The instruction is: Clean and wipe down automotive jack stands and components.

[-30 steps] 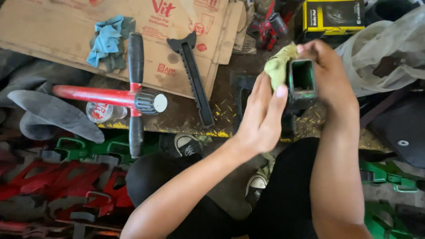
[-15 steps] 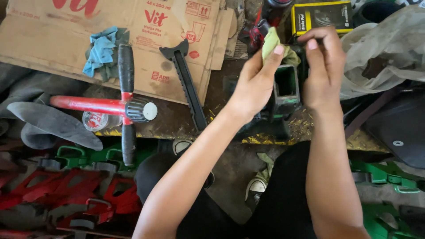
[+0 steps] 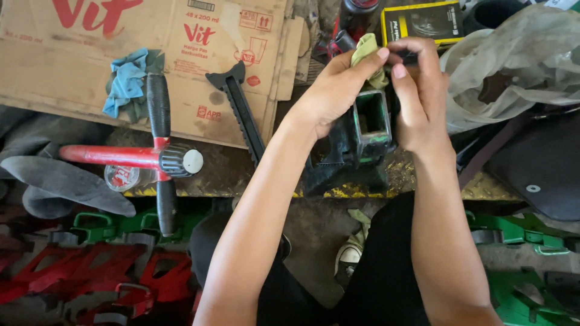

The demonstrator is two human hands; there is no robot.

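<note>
The left hand (image 3: 335, 90) pinches a yellow-green rag (image 3: 365, 51) against the top of a green-rimmed rectangular tube (image 3: 371, 118), and the right hand (image 3: 420, 96) grips that tube from the other side. To the left, a red T-handled tool (image 3: 145, 157) with black grips lies partly on flattened cardboard (image 3: 72, 60), beside a blue cloth (image 3: 124, 81) and a black toothed bar (image 3: 241, 111).

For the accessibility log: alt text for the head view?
Left hand and right hand pinch a yellow-green cloth above a dark, green-edged rectangular metal part. A red-shafted tool with black handles lies left.
</note>
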